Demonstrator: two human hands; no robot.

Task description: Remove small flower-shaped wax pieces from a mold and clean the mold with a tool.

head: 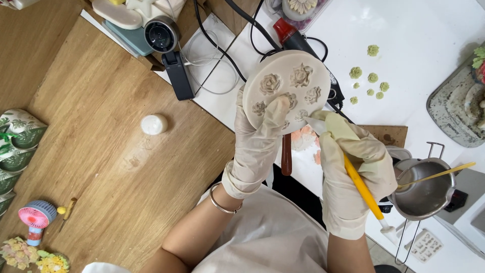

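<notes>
My left hand (255, 146), gloved, grips one round grey flower mould (286, 88) from below, thumb pressed across its face; I count about seven flower cavities in it (the lower ones are partly hidden by my thumb). My right hand (353, 177), also gloved, is clenched around one yellow-handled tool (361, 186), its pale tip touching the mould's lower right edge. Just right of that hand sits one steel pot (424, 189) with a single yellow stick resting in it. Beyond the mould, up and right of my right hand, eight small green flowers (373, 77) lie scattered on the white table (414, 30).
</notes>
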